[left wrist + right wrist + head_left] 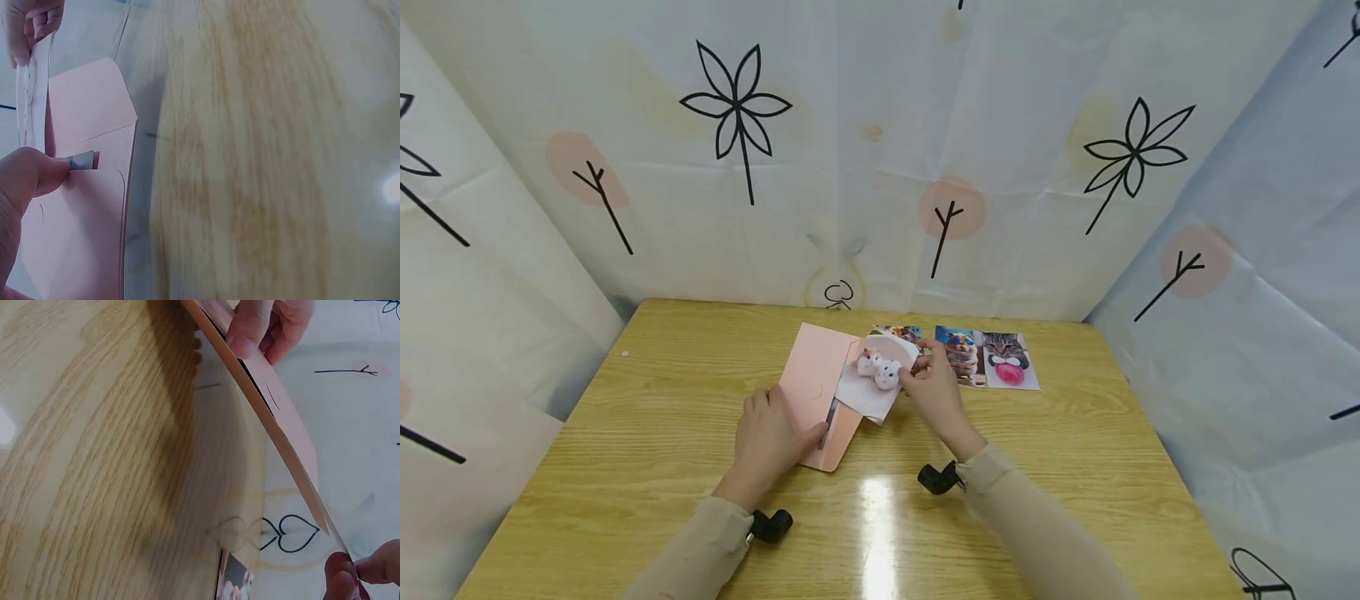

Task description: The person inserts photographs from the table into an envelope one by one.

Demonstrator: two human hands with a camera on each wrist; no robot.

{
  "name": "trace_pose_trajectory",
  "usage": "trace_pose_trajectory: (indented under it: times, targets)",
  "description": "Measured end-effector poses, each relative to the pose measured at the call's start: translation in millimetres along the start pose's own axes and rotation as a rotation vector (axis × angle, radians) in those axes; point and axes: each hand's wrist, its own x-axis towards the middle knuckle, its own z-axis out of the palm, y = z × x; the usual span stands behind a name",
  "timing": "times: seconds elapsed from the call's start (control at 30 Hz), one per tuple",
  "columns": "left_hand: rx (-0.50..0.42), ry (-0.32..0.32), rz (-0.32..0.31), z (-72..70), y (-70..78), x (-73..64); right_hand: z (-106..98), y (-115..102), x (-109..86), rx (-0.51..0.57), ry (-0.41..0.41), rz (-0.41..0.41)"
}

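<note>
Head: card (874,379) between right fingers (937,355)

The person wears beige sleeves (703,546) and black wrist cameras (772,527).

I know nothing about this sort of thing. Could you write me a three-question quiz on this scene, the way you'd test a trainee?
1. Which hand holds the pink envelope?
2. True or false: the cat picture lies on the table.
3. What does the right hand pinch? A) the cat picture; B) the picture of two spotted figures; C) the table.

Key:
1. The left hand.
2. True.
3. B.
</note>
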Motion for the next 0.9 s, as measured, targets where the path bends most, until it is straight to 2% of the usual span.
trace_pose_trajectory:
  times: [0.47, 0.77, 0.9]
  targets:
    - [0.023, 0.006, 0.007, -0.7, -0.2, -0.5, 10.9, 0.9, -5.5, -0.045, -0.140, 0.057]
    - [0.011, -0.014, -0.002, -0.8, 2.0, 0.1, 14.8, -4.9, -8.7, -0.068, -0.189, 0.030]
    - [0.017, -0.006, -0.002, -0.6, 1.2, 0.0, 16.6, -10.9, -12.9, -0.032, -0.198, -0.009]
